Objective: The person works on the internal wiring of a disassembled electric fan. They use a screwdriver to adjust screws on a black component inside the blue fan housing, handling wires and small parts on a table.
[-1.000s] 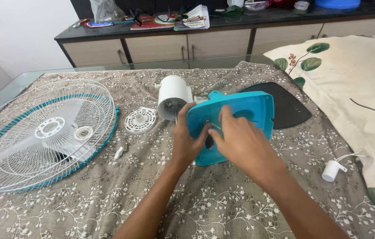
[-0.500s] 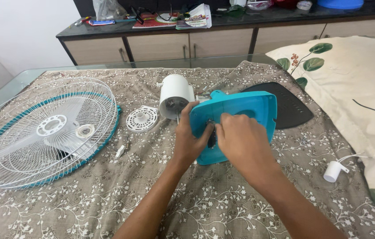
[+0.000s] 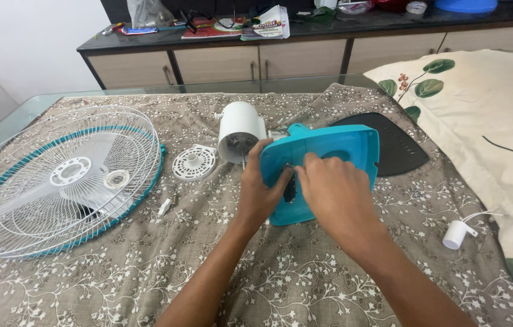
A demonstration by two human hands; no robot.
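Both hands are on the turquoise fan base (image 3: 329,163), tipped up on the patterned cloth (image 3: 305,278). The left hand (image 3: 261,192) curls around its near edge, thumb pressed by a dark opening; the right hand (image 3: 336,197) lies over the panel, fingers bent, grasp hidden. Just beyond the left hand sits the white motor housing (image 3: 239,130). Far left, the wire fan guard (image 3: 62,178).
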